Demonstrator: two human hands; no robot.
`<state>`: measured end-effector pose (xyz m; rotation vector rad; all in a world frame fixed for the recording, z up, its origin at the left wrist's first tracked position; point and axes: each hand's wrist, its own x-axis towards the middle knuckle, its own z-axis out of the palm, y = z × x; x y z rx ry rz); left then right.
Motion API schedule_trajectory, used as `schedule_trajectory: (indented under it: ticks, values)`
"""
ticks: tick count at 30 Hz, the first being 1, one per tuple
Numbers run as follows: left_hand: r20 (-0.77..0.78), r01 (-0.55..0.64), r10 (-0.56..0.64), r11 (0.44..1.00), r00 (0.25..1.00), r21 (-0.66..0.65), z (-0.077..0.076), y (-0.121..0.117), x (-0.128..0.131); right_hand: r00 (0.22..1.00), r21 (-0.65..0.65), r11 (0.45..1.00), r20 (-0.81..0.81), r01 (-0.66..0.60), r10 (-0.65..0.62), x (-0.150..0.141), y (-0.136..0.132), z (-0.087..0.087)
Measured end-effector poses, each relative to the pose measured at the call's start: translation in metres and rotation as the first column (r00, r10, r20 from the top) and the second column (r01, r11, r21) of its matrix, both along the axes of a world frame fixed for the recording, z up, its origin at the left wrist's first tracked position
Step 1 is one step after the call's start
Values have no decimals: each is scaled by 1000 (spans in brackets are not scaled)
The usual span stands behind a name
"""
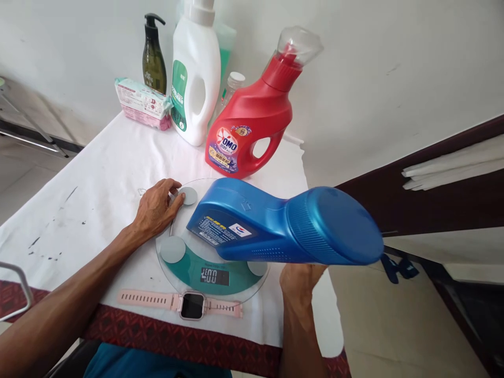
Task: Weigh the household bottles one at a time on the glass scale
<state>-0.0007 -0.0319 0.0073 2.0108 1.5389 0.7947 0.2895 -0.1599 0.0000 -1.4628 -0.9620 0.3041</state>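
Observation:
My right hand (pixel 301 281) grips a large blue bottle (pixel 255 220) with a ribbed cap and a dark printed label; its fingers are mostly hidden behind the bottle. The bottle is tilted, its cap towards the right, over a round glass bathroom scale (pixel 181 270) with a teal band. Digits show on the scale's display, reading about 0.0. At the scale's left rim, my left hand (pixel 157 207) has its thumb beside a grey round pad and its fingers curled at the glass edge. Whether the bottle's base touches the glass is unclear.
A red OMO detergent bottle (pixel 252 121) stands behind the scale. Further back are a white jug (pixel 199 68), a dark pump bottle (pixel 153 58), a clear capped bottle (pixel 234 86) and a pack of wipes (pixel 144 102). A pink-strapped smartwatch (pixel 192 305) lies at the table's front edge.

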Motion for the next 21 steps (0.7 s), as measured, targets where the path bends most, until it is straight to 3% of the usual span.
schedule_trajectory:
  ticks: [3, 6, 9, 11, 18, 21]
  values:
    - [27, 18, -18, 1000, 999, -3, -2, 1, -1, 947, 51, 972, -220, -231, 236, -23, -12, 27]
    - [22, 17, -17, 1000, 1000, -22, -1, 2, -2, 865, -28, 890, -251, -455, 435, -43, -29, 46]
    - [-5, 20, -20, 999, 1000, -37, 2, 2, -2, 900, -209, 882, -217, -422, 379, -55, -33, 58]
    - [-20, 30, -31, 999, 999, -45, 4, 2, -1, 912, -252, 884, -225, -393, 342, -59, -27, 64]
    - [-55, 15, -18, 999, 998, -43, 11, 3, 1, 844, -221, 832, -315, -510, 434, -73, -5, 82]
    - [-64, 22, -24, 999, 998, -38, 11, 4, 0, 833, -176, 843, -348, -509, 431, -77, -5, 84]
